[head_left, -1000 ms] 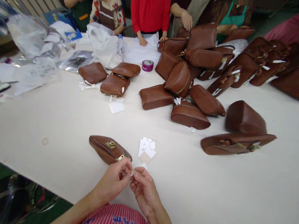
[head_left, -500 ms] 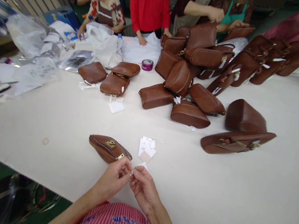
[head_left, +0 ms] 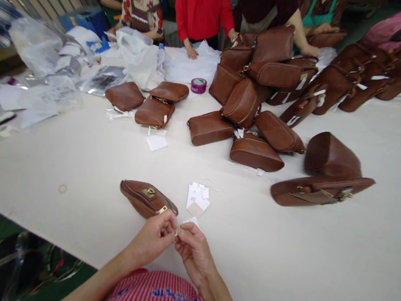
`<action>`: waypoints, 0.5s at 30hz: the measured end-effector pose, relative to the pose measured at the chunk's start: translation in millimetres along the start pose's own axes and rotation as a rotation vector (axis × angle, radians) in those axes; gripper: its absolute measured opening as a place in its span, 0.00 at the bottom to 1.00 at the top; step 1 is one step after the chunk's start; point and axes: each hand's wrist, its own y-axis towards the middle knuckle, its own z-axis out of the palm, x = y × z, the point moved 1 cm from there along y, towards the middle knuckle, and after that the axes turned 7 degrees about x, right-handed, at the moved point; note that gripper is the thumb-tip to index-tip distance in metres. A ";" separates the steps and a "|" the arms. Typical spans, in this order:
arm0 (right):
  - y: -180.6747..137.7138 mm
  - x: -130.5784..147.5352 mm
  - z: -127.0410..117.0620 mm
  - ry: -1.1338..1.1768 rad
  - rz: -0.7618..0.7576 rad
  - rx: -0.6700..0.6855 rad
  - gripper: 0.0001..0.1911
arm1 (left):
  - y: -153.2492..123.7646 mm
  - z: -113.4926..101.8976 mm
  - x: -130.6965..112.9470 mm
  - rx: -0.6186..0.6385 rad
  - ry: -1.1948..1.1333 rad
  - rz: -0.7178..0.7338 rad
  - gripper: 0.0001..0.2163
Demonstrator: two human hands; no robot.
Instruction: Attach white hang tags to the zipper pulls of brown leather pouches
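Observation:
Close to the table's front edge, my left hand (head_left: 156, 237) and my right hand (head_left: 194, 249) meet with their fingertips pinched together. Between them is a tiny white bit, too small to name. A brown leather bag (head_left: 147, 198) with a brass clasp and a zipper lies just beyond my left fingers, touching or nearly touching them. White paper tags (head_left: 198, 199) with thin strings rest beyond my right hand. One more white tag (head_left: 191, 222) shows partly behind my right fingertips.
Brown bags (head_left: 258, 150) are heaped across the table's far right. Smaller brown pouches (head_left: 154, 111) lie at mid left, near a purple tape roll (head_left: 198, 85). Plastic wrapping (head_left: 134, 58) covers the far left. Several people stand along the far side. A rubber band (head_left: 62, 188) lies at left.
My hands keep nearly the same pinch at the same place. Across the table, a co-worker's arm has dropped from the top of the bag heap to beside it, and a person at far right leans in.

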 end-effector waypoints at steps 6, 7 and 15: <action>0.0 1.9 -0.3 -0.156 -0.166 -0.017 0.16 | 1.0 6.1 3.5 -0.126 -0.012 0.012 0.09; -0.1 2.5 -0.5 -0.187 -0.198 -0.019 0.16 | 1.2 7.0 4.1 -0.146 -0.011 0.017 0.09; -0.5 -0.4 -6.3 -0.338 -0.319 -0.034 0.13 | 2.2 12.7 6.7 -0.197 -0.184 -0.051 0.10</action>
